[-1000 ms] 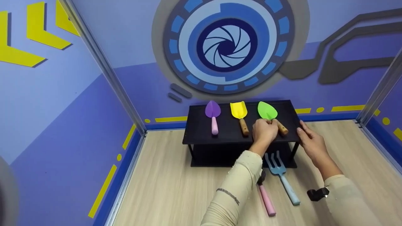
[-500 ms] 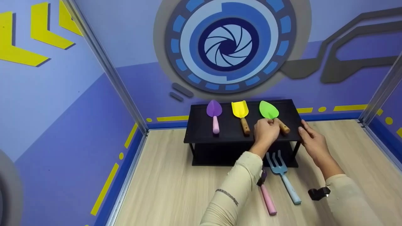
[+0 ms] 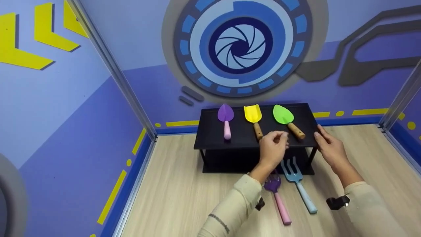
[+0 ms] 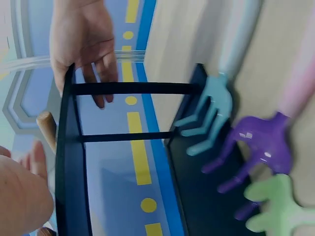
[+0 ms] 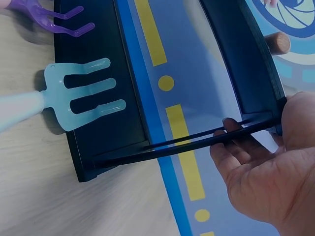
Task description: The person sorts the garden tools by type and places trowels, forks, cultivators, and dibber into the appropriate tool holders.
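Observation:
My left hand [image 3: 273,149] hovers at the front edge of a black two-tier shelf [image 3: 210,140], fingers loosely curled with nothing held. Just beyond it lies a green trowel [image 3: 283,113] with a wooden handle, apart from the fingers. My right hand [image 3: 333,151] grips the shelf's right end, thumb on the top board and fingers curled under it in the right wrist view. A yellow square-bladed hand shovel [image 3: 252,113], its handle end partly behind my left hand, and a purple trowel [image 3: 226,113] with a pink handle lie left of the green one.
Against the lower tier lean a light blue hand fork [image 3: 297,179] and a purple hand fork [image 3: 273,185] with a pink handle. A light green fork [image 4: 278,201] shows beside them in the left wrist view. A patterned blue wall [image 3: 151,98] stands close behind the shelf.
My left hand has let go of the green trowel's handle and drawn back toward the front edge, uncovering the handle and the purple fork. My right hand keeps its grip on the shelf.

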`<state>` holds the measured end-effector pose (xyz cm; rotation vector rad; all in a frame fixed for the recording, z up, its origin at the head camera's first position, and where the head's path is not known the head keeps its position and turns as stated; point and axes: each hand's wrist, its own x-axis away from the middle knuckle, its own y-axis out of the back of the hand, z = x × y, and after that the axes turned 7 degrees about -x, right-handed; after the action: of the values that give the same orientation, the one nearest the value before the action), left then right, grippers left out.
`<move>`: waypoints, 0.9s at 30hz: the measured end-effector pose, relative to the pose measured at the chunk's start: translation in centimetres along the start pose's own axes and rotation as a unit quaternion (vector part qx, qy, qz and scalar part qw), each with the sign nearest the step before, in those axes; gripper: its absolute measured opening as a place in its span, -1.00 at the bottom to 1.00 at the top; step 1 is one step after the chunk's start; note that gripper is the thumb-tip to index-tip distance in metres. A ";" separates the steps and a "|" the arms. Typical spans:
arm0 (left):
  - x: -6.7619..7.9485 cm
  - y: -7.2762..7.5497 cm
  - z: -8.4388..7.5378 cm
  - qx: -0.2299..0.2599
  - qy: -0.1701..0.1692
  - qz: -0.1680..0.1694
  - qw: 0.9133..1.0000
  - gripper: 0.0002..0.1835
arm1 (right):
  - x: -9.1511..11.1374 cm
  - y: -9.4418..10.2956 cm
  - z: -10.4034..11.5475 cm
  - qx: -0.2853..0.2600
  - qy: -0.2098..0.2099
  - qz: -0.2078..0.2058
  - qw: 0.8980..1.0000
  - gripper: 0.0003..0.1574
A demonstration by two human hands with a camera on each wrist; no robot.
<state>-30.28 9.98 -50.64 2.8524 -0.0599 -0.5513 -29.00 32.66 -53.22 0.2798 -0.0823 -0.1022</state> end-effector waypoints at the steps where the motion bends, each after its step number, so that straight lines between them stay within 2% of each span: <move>1: 0.5 0.4 0.2 0.016 -0.010 0.013 1.000 -0.77 | 0.0 0.1 0.0 0.002 0.000 0.002 1.000 -0.08; 3: 1.4 1.1 0.6 0.032 -0.017 0.039 0.999 -0.77 | -0.1 0.2 0.0 0.006 0.002 0.004 1.000 -0.08; 6: 2.5 2.2 1.1 0.029 -0.018 0.072 0.997 -0.78 | -0.3 0.4 -0.1 0.009 0.000 0.005 1.000 -0.06; 11: 4.0 3.8 2.5 0.009 -0.018 0.095 0.995 -0.82 | -0.2 0.3 -0.1 0.009 0.000 0.004 1.000 -0.04; 19: 6.0 5.4 4.8 0.019 0.037 0.124 0.991 -0.80 | -0.1 0.4 0.1 0.004 -0.001 0.000 1.000 -0.06; 27: 7.6 8.4 6.9 0.043 0.094 0.118 0.988 -0.81 | 0.0 0.2 0.0 0.017 -0.002 0.002 1.000 -0.07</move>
<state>-25.75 -0.31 -57.65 2.9092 -0.3920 -0.2354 -29.01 32.81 -53.18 0.3136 -0.0879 -0.0970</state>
